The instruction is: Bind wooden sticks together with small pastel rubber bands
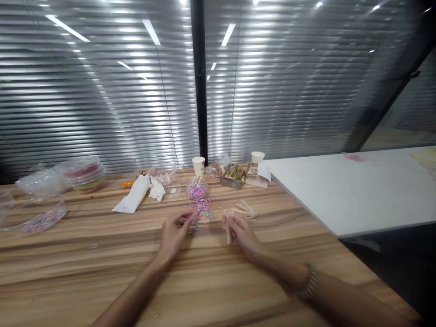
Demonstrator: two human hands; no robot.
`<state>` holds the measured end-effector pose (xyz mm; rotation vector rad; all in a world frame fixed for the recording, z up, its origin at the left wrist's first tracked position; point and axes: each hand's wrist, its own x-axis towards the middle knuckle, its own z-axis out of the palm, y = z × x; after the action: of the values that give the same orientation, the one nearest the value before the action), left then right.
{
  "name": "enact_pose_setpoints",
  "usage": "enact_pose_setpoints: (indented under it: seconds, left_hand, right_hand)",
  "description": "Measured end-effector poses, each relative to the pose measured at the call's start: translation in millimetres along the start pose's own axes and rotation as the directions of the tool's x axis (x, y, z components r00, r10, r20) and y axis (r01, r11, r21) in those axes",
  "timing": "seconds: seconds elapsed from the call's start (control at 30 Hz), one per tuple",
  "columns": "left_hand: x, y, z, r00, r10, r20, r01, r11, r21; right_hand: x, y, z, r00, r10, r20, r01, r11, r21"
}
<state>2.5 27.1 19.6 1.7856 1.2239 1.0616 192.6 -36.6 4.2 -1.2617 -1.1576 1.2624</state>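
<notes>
At the near edge of a pile of small pink, purple and teal paper clips (202, 206), my left hand (175, 234) has thumb and fingers bent together. Its fingertips touch the clips, and whatever is between them is too small to make out. To the right, my right hand (241, 232) is closed round a pale beige strip (228, 239), whose end sticks out below the fingers. Just beyond that hand, several similar pale strips (245, 210) lie in a loose bunch on the wooden table (204, 286). A clear bag (196, 188) of clips adjoins the pile's far end.
Behind the pile stand a paper cup (198, 165) and another cup (258, 157), with gold wrappers (234, 176) between. White paper (132, 195) and crumpled tissue (156, 189) lie left. Clear tubs (83, 172) stand far left; one loose clip (93, 245) lies nearer. A white table (340, 190) adjoins right.
</notes>
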Motion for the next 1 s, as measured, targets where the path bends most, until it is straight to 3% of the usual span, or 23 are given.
enact_pose_setpoints:
  seconds: [0.17, 0.37, 0.53, 0.67, 1.0]
  left_hand:
    - [8, -13, -9.2, 0.996, 0.087, 0.012, -0.088, 0.973, 0.215]
    - [6, -20, -4.6, 0.952, 0.296, 0.079, -0.299, 0.843, 0.448]
    - [6, -25, -3.0, 0.946, 0.308, 0.103, -0.318, 0.813, 0.489]
    - [5, -24, -3.0, 0.942, 0.316, 0.111, -0.328, 0.803, 0.498]
    - [2, -20, -2.5, 0.943, 0.318, 0.099, -0.323, 0.798, 0.508]
  right_hand:
    - [1, 3, -1, 1.000, -0.021, -0.014, 0.020, 1.000, -0.022]
    - [1, 5, 2, 1.000, -0.026, 0.014, 0.026, 1.000, -0.018]
    - [-4, 3, 6, 0.998, -0.058, 0.020, 0.058, 0.998, 0.016]
    - [-9, -2, 6, 0.996, -0.049, -0.080, 0.041, 0.995, -0.094]
    - [-6, -1, 0, 0.983, -0.096, -0.156, 0.056, 0.969, -0.241]
